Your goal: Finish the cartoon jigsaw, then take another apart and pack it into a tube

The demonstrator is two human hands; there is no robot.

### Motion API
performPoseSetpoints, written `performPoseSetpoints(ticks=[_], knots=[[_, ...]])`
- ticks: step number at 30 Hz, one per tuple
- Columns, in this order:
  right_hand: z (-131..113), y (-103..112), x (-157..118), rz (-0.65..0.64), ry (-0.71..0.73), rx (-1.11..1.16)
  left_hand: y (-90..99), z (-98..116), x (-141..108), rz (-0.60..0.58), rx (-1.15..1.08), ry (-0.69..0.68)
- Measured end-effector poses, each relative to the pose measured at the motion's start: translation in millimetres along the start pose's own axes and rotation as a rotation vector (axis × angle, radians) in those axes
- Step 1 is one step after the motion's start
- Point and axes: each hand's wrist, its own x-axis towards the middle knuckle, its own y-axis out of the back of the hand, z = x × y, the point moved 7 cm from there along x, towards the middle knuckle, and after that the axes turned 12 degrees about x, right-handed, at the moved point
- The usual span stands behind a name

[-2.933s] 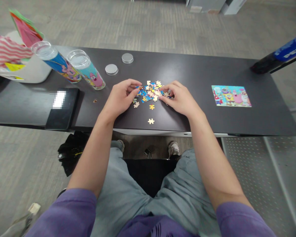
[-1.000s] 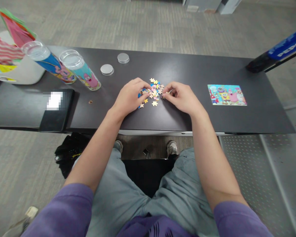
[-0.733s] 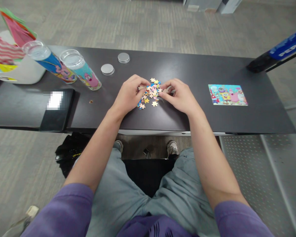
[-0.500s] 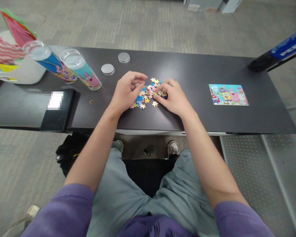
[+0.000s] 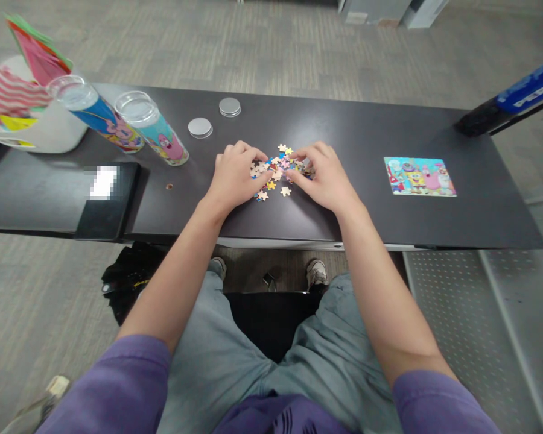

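A loose pile of small jigsaw puzzle pieces [image 5: 278,161] lies on the dark table, some with coloured faces up and some with plain backs showing. My left hand [image 5: 238,175] curves around the pile's left side, thumb and fingers apart with pieces between them. From the right, my right hand [image 5: 321,172] reaches over the edge of the pile, its thumb also apart from the bent fingers. Both hands touch the pieces and cover some of them. One single piece [image 5: 285,191] sits at the near side of the pile. To the right lies a cartoon picture card [image 5: 420,176].
Two clear tubes with cartoon prints, one pink and teal [image 5: 165,135] and one blue [image 5: 102,117], stand at left. Near them are two silver lids [image 5: 200,128], a black flat case [image 5: 106,208] and a white basket [image 5: 49,129]. A blue Pepsi-marked cylinder [image 5: 516,96] stands at right.
My left hand has come down and inward against the pile, its fingers lower than before. My right hand has shifted slightly at the pile's right side, and the pieces are bunched closer together.
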Motion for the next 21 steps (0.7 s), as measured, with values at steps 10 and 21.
performPoseSetpoints(ticks=[10, 21], knots=[[4.1, -2.6, -5.0, -0.01, -0.012, -0.112, 1.9, 1.3, -0.6, -0.015, -0.018, 0.006], [-4.7, -10.3, -6.3, -0.058, 0.0, -0.086, 5.1, 4.0, -6.7, 0.03, 0.002, 0.012]])
